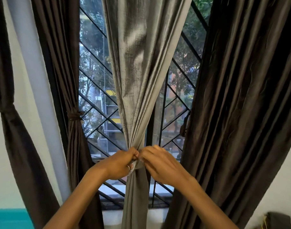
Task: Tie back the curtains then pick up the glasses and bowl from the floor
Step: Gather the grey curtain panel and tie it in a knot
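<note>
Together — left hand point(120, 164), right hand point(159, 163) pinch tie point(139, 164) (grey curtain point(138, 80) bunched).

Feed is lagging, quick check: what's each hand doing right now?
Left hand: closed, gripping the tie band around the grey curtain.
Right hand: closed, pinching the same tie band.

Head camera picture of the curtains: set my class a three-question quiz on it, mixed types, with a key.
1. True or false: the left hand and right hand both grip the shiny silver-grey fabric curtain at its gathered waist.
2. The dark brown pleated fabric curtain left of the window is: A tied back, B on the floor, C taken down.
3. Which hand wears the thin metal ring?
Key: 1 true; 2 A; 3 left.
</note>
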Available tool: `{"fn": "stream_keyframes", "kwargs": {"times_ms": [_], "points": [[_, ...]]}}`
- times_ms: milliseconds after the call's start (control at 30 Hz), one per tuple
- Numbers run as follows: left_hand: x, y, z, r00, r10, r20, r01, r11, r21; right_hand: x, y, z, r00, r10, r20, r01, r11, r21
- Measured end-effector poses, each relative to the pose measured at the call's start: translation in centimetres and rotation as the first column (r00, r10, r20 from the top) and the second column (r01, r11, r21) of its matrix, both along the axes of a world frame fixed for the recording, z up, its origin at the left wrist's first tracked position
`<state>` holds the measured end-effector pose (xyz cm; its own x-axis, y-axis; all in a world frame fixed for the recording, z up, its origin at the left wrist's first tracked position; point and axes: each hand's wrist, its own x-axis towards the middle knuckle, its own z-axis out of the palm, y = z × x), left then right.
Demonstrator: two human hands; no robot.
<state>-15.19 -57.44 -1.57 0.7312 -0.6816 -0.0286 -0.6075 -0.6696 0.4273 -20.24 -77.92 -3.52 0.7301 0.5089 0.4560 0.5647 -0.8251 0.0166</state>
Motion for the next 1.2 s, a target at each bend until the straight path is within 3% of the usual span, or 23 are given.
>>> {"fn": "stream_keyframes", "kwargs": {"times_ms": [100, 200, 333, 433, 500, 633, 800, 900, 1200], "points": [[-0.7, 0.1, 0.2, 0.999, -0.038, -0.014, 0.037, 0.999, -0.028, 0.8, 0.1, 0.7, 0.995, 0.067, -0.067, -0.060, 0.993, 0.098], [-1.0, 0.4, 0.1, 1.000, -0.024, -0.016, 0.023, 0.999, -0.041, 1.5, 0.3, 0.3, 0.988, 0.049, -0.148, -0.018, 0.979, 0.205], [-1.5, 0.3, -0.2, 1.000, 0.026, -0.014, -0.027, 0.993, -0.114, 2.2, 0.9, -0.4, 0.991, -0.003, -0.135, 0.039, 0.963, 0.265], [-1.9, -0.1, -1.4, 0.974, 0.122, 0.189, -0.101, 0.988, -0.114, 2.4, 1.1, -0.6, 0.993, -0.041, -0.112, 0.075, 0.945, 0.319], [-2.1, -0.4, -3.1, 0.905, 0.218, 0.366, -0.165, 0.971, -0.172, 2.6, 1.1, -0.7, 0.993, -0.078, -0.093, 0.106, 0.931, 0.349], [-3.2, -0.9, -5.5, 0.785, 0.338, 0.519, -0.202, 0.932, -0.301, 2.7, 1.4, -1.4, 0.993, -0.111, -0.048, 0.121, 0.903, 0.413], [-3.5, -0.8, -6.4, 0.605, 0.189, 0.773, -0.110, 0.982, -0.154, 2.8, 1.7, -2.1, 0.992, -0.129, 0.014, 0.111, 0.900, 0.422], [-3.6, -1.0, -6.0, 0.567, 0.125, 0.814, -0.148, 0.988, -0.048, 2.9, 1.6, -2.4, 0.992, -0.124, 0.027, 0.102, 0.905, 0.412], [-3.8, -3.6, -2.7, 0.721, 0.136, 0.679, -0.333, 0.928, 0.168, 1.3, 0.9, -3.2, 0.985, -0.013, -0.169, 0.069, 0.943, 0.325]]}}
